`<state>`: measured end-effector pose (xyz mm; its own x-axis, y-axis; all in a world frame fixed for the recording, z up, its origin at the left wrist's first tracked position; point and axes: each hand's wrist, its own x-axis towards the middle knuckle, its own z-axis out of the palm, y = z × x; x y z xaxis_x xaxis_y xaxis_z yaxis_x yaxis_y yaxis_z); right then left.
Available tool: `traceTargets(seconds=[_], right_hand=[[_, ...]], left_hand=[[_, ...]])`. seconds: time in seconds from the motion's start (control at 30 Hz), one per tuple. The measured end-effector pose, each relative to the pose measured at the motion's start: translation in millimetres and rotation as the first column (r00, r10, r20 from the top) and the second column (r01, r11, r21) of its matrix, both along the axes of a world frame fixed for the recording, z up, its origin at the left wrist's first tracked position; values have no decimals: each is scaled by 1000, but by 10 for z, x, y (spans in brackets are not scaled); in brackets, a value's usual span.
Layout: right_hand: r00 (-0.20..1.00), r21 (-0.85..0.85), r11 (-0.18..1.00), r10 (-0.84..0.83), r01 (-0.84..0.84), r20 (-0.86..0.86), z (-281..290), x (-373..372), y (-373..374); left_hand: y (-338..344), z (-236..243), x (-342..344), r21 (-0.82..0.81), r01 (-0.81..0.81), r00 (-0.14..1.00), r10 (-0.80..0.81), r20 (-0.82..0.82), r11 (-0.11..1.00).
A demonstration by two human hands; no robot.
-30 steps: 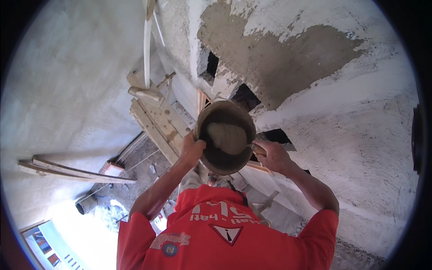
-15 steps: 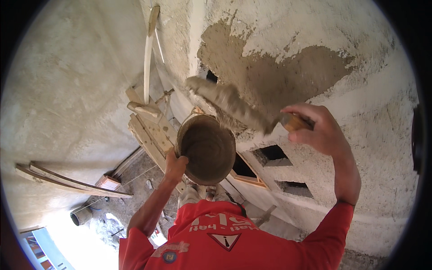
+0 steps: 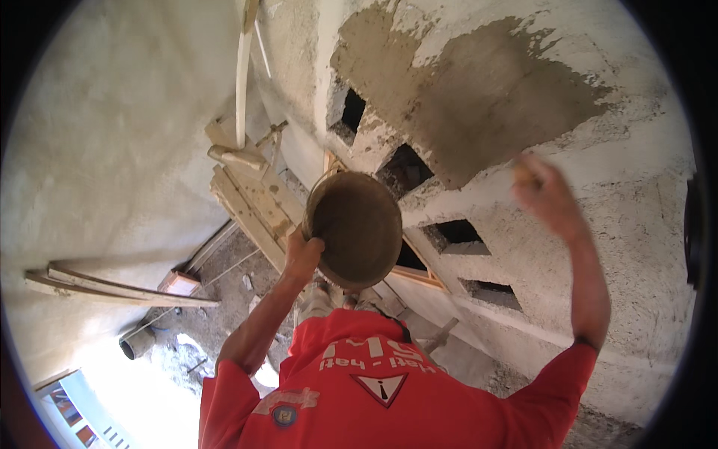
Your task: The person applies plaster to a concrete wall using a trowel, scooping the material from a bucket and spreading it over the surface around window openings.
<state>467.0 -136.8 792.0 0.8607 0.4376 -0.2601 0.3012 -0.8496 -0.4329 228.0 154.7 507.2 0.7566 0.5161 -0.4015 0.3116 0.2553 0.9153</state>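
Bucket: round, mortar-stained, its mouth facing my camera, held in front of the red shirt and near the wall's square openings; I cannot make out what lies in its dark bottom.
Left hand: closed on the bucket's left rim, thumb over the edge.
Right hand: raised by the wall, blurred, fingers apparently curled round a brownish handle; I can make out no blade.
Mortar patch: dark, damp-looking, ragged-edged, above the openings; the right hand appears just off its lower edge.
Stroke: I would keep firm fingers, a loose wrist and even pressure, working outward from the damp edge.
Bucket care: I would hold it steady, close below the patch, to catch droppings.
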Motion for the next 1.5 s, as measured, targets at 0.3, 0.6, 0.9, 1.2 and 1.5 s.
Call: traceTargets(seconds=[0.3, 0.6, 0.9, 1.2, 1.5], right_hand=[[596, -685, 618, 734, -386, 326, -1523, -539, 380], [859, -193, 838, 483, -510, -170, -2155, -774, 420], [891, 164, 887, 448, -431, -80, -2268, -916, 355], [894, 154, 883, 449, -444, 7, -1488, -601, 591], [807, 279, 772, 590, -571, 20, 124, -390, 994]], left_hand=[[-29, 471, 328, 116, 139, 990, -142, 18, 984], [-60, 530, 443, 138, 136, 988, -144, 52, 981], [51, 513, 274, 50, 34, 998, -32, -47, 998], [240, 271, 230, 65, -56, 998, 54, 33, 996], [446, 202, 7, 72, -161, 987, 159, 30, 984]])
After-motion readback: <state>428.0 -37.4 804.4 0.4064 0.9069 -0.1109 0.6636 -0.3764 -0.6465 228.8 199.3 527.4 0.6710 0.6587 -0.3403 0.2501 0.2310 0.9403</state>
